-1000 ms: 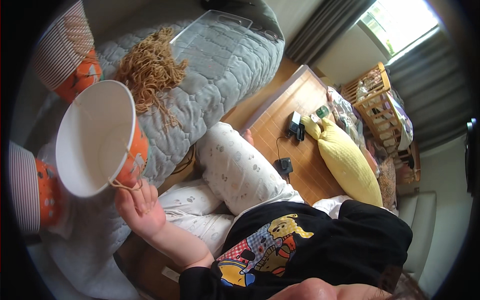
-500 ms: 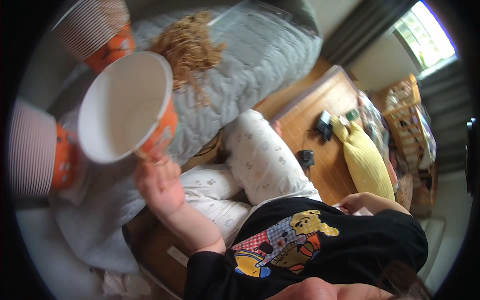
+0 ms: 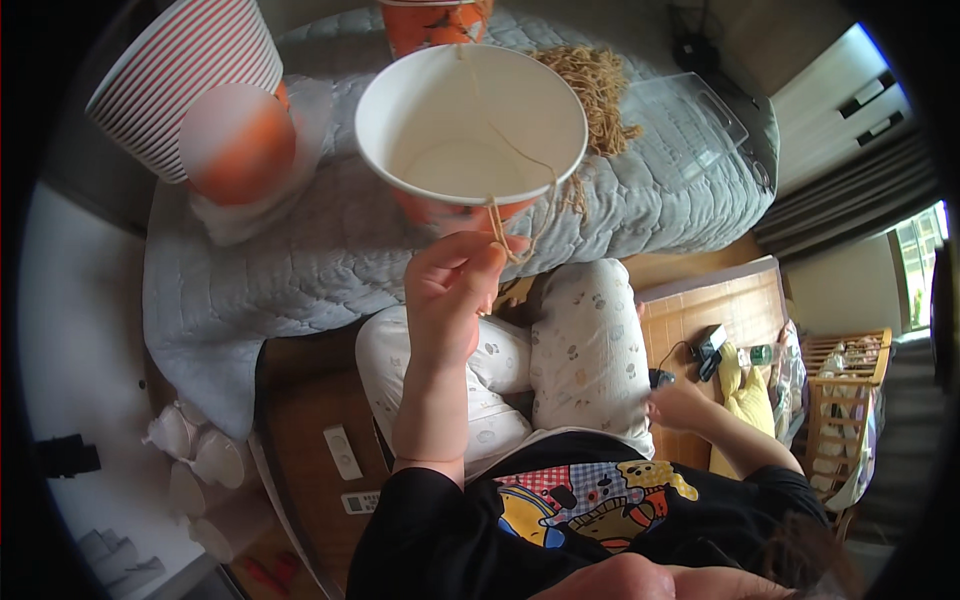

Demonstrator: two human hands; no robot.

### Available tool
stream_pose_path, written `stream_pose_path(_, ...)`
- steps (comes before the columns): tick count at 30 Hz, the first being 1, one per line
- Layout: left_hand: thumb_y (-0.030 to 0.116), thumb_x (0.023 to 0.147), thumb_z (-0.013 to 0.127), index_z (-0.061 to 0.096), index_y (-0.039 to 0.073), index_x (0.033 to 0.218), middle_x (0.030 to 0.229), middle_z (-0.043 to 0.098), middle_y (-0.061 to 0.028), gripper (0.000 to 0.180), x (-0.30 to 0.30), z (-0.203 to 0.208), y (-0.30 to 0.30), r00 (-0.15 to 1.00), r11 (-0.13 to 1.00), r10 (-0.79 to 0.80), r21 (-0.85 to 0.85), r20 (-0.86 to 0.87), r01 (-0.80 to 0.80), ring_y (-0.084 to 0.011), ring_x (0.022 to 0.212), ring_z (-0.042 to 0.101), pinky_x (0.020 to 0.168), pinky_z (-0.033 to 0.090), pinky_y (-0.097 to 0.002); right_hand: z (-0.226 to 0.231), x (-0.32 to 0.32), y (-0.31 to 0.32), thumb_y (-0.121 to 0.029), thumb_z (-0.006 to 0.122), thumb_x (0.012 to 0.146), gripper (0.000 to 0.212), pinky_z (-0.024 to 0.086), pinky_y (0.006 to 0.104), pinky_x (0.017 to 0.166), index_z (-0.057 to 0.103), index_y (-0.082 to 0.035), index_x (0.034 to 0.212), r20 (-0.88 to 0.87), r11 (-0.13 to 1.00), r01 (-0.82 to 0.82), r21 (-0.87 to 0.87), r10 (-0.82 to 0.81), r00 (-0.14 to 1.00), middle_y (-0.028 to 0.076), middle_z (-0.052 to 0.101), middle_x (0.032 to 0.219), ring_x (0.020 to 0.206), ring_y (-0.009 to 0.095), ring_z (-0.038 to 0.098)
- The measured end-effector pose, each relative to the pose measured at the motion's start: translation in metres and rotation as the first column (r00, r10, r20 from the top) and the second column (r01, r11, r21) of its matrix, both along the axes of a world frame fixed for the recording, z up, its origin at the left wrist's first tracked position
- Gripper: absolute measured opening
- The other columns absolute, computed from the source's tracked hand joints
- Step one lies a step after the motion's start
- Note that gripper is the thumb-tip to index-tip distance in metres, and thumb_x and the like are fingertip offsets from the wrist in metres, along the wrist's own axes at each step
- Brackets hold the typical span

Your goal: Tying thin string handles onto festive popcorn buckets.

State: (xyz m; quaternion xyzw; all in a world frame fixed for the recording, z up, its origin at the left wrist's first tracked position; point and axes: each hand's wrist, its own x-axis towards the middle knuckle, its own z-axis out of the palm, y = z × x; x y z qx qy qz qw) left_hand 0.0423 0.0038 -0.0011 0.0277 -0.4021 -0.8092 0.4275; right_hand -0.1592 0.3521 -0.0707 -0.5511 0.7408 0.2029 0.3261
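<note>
My left hand [image 3: 452, 290] is closed, pinching a loop of thin tan twine [image 3: 497, 222] at the near rim of a paper bucket [image 3: 450, 200]. The bucket is white inside and orange printed outside; its open mouth tilts toward me. A strand of the twine runs across the mouth to the far rim. Next to my right knee is my right hand [image 3: 680, 404], its fingers blurred and partly hidden. A loose bundle of tan twine [image 3: 598, 95] lies behind the bucket on the grey quilted bed [image 3: 330, 275].
At the left stands a tall stack of nested buckets [image 3: 185, 85] by clear plastic wrap [image 3: 240, 222]. More orange buckets [image 3: 432, 28] stand behind. A clear plastic tray [image 3: 690, 125] lies on the bed's right. Remotes [image 3: 342, 452], a yellow pillow [image 3: 748, 400] and a wooden crib [image 3: 850, 370] are nearby.
The whole view has turned. My left hand and the bucket now appear farther right. My right hand has moved from beside my waist to near my knee.
</note>
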Motion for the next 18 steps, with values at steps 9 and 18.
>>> stream_pose_path(9, 0.013, 0.091, 0.067, 0.072, 0.001, 0.097, 0.093, 0.074, -0.0072, 0.014, 0.0, 0.011, 0.005, 0.993, 1.0, -0.009, -0.007, 0.115, 0.01, 0.0, 0.057, 0.049, 0.051, 0.038, -0.0164, 0.131, 0.062, -0.202, 0.002, 0.08, 0.068, 0.034, 0.048, 0.0323, 0.065, 0.062, -0.007, 0.096, -0.127, -0.155, -0.086, -0.984, 0.281, 0.951, 0.006, 0.07, 0.094, 0.08, 0.023, 0.062)
stream_pose_path(18, 0.009, 0.091, 0.067, 0.074, 0.0, 0.1, 0.077, 0.069, -0.001, 0.015, 0.002, 0.009, 0.004, 0.989, 0.996, -0.078, 0.044, 0.123, 0.073, -0.0007, 0.057, 0.05, 0.049, 0.038, -0.0162, 0.129, 0.065, -0.252, -0.003, 0.076, 0.074, 0.028, 0.047, 0.043, 0.088, 0.061, -0.011, 0.095, -0.206, -0.25, -0.153, -0.956, 0.2, 0.958, 0.002, 0.074, 0.1, 0.105, 0.029, 0.062)
